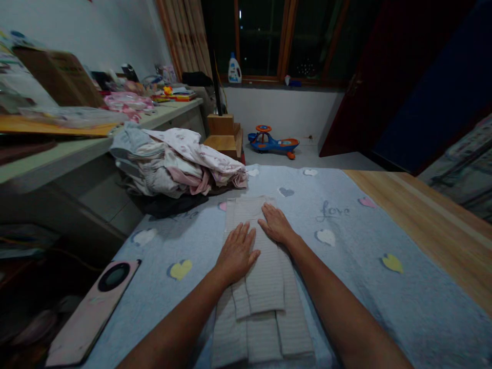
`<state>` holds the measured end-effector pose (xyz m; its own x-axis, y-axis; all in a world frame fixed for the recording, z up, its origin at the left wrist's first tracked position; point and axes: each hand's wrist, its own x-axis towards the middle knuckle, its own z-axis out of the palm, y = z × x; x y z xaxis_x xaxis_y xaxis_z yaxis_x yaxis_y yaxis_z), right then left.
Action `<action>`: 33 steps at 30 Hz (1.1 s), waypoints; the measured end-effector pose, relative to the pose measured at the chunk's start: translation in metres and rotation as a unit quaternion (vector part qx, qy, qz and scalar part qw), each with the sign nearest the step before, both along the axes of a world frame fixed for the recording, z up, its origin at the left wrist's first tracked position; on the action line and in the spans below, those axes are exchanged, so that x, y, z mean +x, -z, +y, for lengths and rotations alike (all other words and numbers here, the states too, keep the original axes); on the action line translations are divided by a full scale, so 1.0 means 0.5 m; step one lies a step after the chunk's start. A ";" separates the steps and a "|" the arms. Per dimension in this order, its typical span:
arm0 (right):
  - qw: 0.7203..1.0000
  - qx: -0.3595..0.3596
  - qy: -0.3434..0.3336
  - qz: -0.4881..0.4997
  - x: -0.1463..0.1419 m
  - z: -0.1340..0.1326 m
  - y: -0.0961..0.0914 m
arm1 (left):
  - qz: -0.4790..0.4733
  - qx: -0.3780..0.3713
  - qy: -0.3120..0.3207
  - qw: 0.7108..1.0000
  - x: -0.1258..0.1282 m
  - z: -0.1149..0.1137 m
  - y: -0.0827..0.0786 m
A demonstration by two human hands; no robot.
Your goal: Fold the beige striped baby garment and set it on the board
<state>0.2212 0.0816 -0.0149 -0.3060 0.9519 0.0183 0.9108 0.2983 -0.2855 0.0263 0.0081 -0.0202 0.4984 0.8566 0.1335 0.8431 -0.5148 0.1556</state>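
My left hand (236, 253) and my right hand (277, 224) lie flat, palms down, on a folded grey striped cloth garment (265, 279). Neither hand grips it. The garment has overlapping layers and sits on a pale blue blanket with heart patches (346, 297). A loose pile of folded and crumpled clothes (172, 166) stands beyond my left hand. A phone in a pink case (92, 312) lies at the blanket's near left edge.
A cluttered white desk (77, 148) runs along the left side. A strip of light wood (434, 225) borders the blanket on the right. Beyond it are a wooden block stand (225, 136), a blue and orange toy ride-on car (272, 142), and a detergent bottle (234, 69) on the windowsill.
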 end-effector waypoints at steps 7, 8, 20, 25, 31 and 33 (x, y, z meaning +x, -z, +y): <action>0.999 0.016 0.034 -0.025 0.000 -0.006 0.007 | 0.004 0.010 -0.014 1.000 0.001 -0.002 0.011; 0.999 0.016 0.039 -0.026 -0.001 -0.007 0.006 | 0.003 0.008 -0.019 1.000 0.002 -0.003 0.010; 0.999 0.013 0.035 -0.019 0.000 -0.012 -0.001 | -0.048 -0.014 -0.038 0.998 -0.003 -0.004 0.005; 0.999 0.018 0.033 -0.015 0.001 -0.014 -0.002 | -0.146 0.011 -0.075 0.986 -0.026 0.045 0.025; 0.999 0.021 0.035 -0.011 0.002 -0.014 0.001 | -0.177 0.027 -0.149 0.973 -0.039 0.172 0.003; 0.999 0.024 0.035 -0.010 0.003 -0.013 0.003 | -0.166 0.021 -0.180 0.969 -0.038 0.204 -0.006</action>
